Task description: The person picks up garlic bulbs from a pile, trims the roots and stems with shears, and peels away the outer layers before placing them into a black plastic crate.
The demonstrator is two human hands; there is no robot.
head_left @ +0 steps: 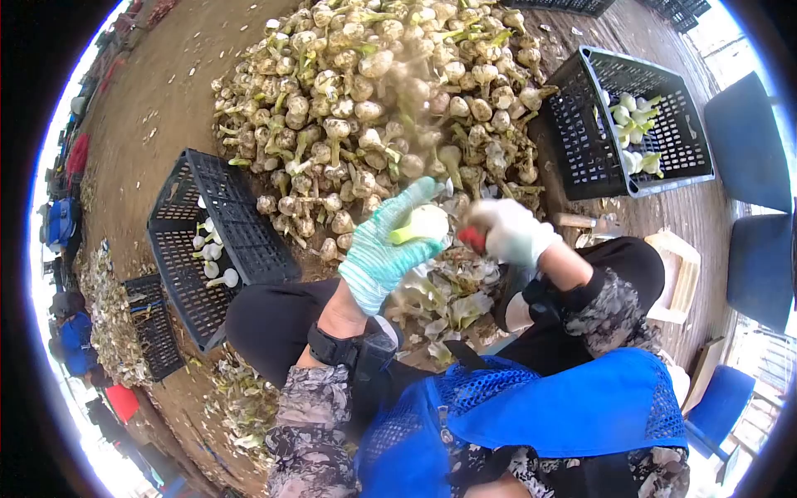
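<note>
My left hand (388,241), in a green-and-white glove, is closed around a peeled white garlic bulb (427,224) with a short pale-green stem. Just to its right, my right hand (508,232) wears a whitish glove and grips a small tool with a red handle (473,239). Motion blurs that hand, and the tool's working end cannot be made out. Beyond both hands rises a big heap of unpeeled garlic bulbs (357,108), soil-stained and with cut stems. Loose garlic skins (452,303) lie on the ground between my legs.
A black crate (224,216) at left and another crate (581,124) at upper right each hold several clean white bulbs. A wooden-handled tool (575,221) lies right of my hand, near a wooden frame (674,274). Blue chairs (760,270) line the right side.
</note>
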